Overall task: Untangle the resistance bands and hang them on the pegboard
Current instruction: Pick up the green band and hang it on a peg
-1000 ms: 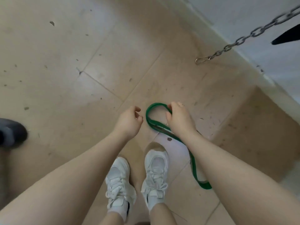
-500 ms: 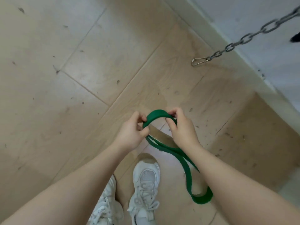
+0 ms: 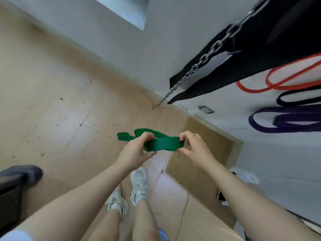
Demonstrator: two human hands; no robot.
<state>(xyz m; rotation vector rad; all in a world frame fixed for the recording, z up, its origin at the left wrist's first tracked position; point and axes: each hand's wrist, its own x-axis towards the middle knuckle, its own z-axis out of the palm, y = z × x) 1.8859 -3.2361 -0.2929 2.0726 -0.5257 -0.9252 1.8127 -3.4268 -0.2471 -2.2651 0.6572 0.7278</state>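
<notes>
Tiled floor [image 3: 52, 105] met a white wall [image 3: 156, 40], where a red band [image 3: 278, 84], black band [image 3: 295, 98] and purple band [image 3: 278, 122] already hung at upper right. At centre, the left hand [image 3: 137, 152] and right hand [image 3: 194, 150] pinched the green band [image 3: 163, 145] stretched between them, apparently untwisted but not yet hung.

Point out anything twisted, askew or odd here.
The green band, pinched between the left hand and right hand, is twisted, its far end folded over. Nothing else stands out.
</notes>
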